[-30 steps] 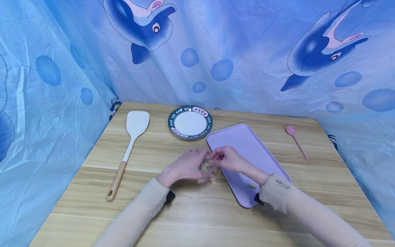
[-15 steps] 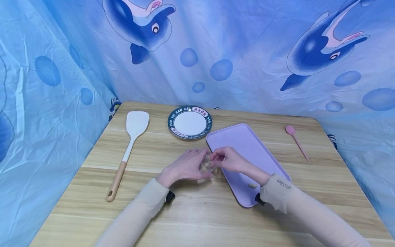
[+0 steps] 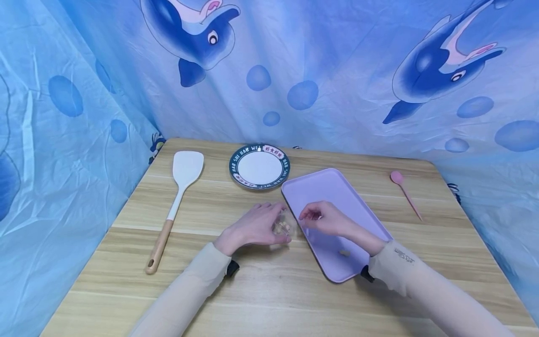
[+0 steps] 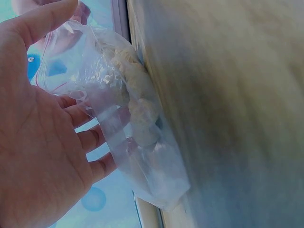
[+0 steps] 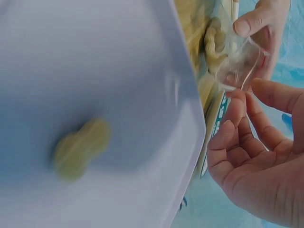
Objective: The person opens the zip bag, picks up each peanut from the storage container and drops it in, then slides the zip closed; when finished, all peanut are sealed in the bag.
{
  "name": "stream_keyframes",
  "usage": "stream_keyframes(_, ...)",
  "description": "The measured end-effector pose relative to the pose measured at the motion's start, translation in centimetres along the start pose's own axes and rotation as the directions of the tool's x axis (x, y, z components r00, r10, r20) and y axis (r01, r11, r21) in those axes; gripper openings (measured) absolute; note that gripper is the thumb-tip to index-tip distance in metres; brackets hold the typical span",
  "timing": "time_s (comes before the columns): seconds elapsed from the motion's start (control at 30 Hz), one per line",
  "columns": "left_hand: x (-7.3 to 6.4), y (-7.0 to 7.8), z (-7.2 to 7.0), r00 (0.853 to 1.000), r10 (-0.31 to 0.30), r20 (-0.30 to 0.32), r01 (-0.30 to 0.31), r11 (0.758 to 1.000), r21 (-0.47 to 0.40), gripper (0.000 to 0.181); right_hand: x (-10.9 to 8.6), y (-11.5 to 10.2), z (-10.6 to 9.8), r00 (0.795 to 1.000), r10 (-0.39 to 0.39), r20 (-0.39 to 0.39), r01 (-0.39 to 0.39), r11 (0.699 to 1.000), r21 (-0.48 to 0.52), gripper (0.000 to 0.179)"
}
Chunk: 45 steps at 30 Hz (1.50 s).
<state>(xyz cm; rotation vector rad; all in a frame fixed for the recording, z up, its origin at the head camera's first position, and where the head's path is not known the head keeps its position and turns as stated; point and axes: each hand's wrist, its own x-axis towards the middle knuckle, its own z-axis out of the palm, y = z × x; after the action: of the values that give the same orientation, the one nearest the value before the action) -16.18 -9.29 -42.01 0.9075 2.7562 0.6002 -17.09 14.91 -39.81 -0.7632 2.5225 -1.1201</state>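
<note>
In the head view my left hand (image 3: 257, 227) holds a clear zip bag (image 3: 284, 223) upright on the table. The left wrist view shows my thumb across its gaping mouth and the fingers behind it. Several unshelled peanuts (image 4: 141, 114) fill the lower side of that bag (image 4: 107, 71). My right hand (image 3: 326, 219) hovers over the left edge of the lilac tray (image 3: 313, 187), just right of the bag. Its fingers (image 5: 225, 142) bend loosely, and nothing shows between them and the thumb. One peanut (image 5: 83, 149) lies on the tray.
A round plate (image 3: 259, 168) with a dark patterned rim sits behind the hands, near the tray's far left corner. To the left lies a white spatula (image 3: 178, 196) with a wooden handle. A pink spoon (image 3: 404, 194) lies at the right. Blue dolphin-print cloth hangs behind the table.
My right hand has drawn away from the bag's mouth, rightward over the tray. The left hand and bag keep their place. The peanut on the tray stays put.
</note>
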Motion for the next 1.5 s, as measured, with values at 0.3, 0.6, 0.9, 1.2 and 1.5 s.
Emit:
stream_keyframes(0.3, 0.0, 0.0, 0.0, 1.0, 0.009, -0.004, -0.009, 1.0, -0.001, 0.088, -3.0, 2.1, -2.1, 1.0, -0.016, 0.02, 0.016, 1.0, 0.005, 0.004)
stream_keyframes(0.6, -0.1, 0.1, -0.1, 1.0, -0.008, 0.01, 0.008, 1.0, 0.0, 0.088, -6.6, 3.6, -3.2, 0.995, -0.099, 0.022, 0.1, 0.992, -0.08, 0.007)
stream_keyframes(0.9, 0.0, 0.1, -0.1, 1.0, -0.009, 0.014, 0.009, 1.0, -0.009, 0.087, -9.0, 4.5, -2.9, 0.973, -0.231, 0.001, 0.225, 0.945, -0.238, 0.018)
stream_keyframes(1.2, -0.1, 0.0, 0.0, 1.0, -0.017, 0.022, 0.017, 1.0, -0.004, 0.089, -9.7, 5.2, -2.1, 0.977, -0.209, 0.036, 0.21, 0.931, -0.3, 0.017)
stream_keyframes(1.5, 0.0, -0.1, 0.0, 1.0, -0.015, 0.017, 0.015, 1.0, -0.004, 0.088, -10.0, 5.6, -1.8, 0.984, -0.165, 0.069, 0.178, 0.94, -0.292, 0.018)
